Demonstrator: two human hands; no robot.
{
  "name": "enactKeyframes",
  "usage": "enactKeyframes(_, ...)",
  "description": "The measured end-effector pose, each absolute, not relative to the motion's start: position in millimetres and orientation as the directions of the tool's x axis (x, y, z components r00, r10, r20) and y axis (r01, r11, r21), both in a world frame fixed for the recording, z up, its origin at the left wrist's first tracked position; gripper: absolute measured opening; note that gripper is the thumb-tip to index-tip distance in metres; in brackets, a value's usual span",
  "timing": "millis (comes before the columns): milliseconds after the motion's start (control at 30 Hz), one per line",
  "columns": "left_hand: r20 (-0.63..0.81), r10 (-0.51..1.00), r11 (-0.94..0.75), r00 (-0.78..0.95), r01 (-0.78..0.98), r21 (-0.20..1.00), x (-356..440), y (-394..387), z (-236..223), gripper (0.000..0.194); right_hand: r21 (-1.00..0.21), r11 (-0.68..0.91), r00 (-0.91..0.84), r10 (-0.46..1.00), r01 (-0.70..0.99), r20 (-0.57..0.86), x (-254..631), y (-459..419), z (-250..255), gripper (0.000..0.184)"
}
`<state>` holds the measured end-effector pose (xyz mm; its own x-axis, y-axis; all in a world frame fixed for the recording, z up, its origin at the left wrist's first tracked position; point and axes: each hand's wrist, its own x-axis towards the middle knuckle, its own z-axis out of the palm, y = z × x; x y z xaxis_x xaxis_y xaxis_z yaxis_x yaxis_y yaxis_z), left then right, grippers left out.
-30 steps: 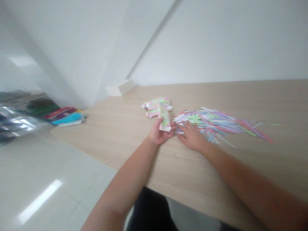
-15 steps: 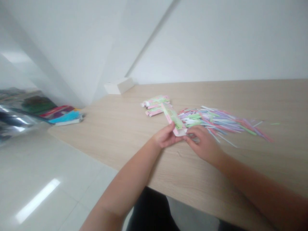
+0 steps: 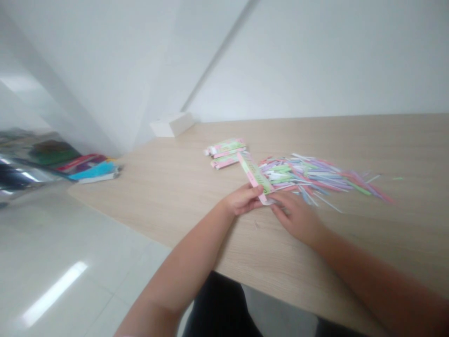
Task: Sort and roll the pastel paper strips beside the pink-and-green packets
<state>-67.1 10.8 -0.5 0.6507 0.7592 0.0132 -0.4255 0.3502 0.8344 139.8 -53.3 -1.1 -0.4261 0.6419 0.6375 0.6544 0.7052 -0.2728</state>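
Head view: a long, flat paper strip printed in pink and green point(image 3: 254, 177) slanted over a pale wood-grain bench point(image 3: 147, 201), its long axis running from between the hands up and away to the left. The left grip point(image 3: 242, 199) was curled closed on its lower end. The right grip point(image 3: 296, 217), partly curled, lay just beside that end, contact too blurred to tell, near a loose heap of thin pastel paper strips point(image 3: 315, 179).

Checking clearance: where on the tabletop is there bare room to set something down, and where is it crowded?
Bare wood lies between the white box and the paper bundles, and behind the strip pile. It is crowded where the left hand and right hand meet at the printed strip beside the pile.
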Motion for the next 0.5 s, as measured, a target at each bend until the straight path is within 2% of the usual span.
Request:
enactKeyframes(233,0.002,0.797,0.326,0.605,-0.433,0.84,-66.4,10.7,0.7,0.059,-0.097,0.73,-0.506,0.557,0.677,0.658,138.4,-60.8,-4.3,0.045)
enactKeyframes(500,-0.011,0.783,0.329,0.622,-0.4,0.855,-66.3,12.2,-2.2,0.06,-0.116,0.692,-0.507,0.622,0.713,0.597,136.9,-61.9,-0.7,0.04)
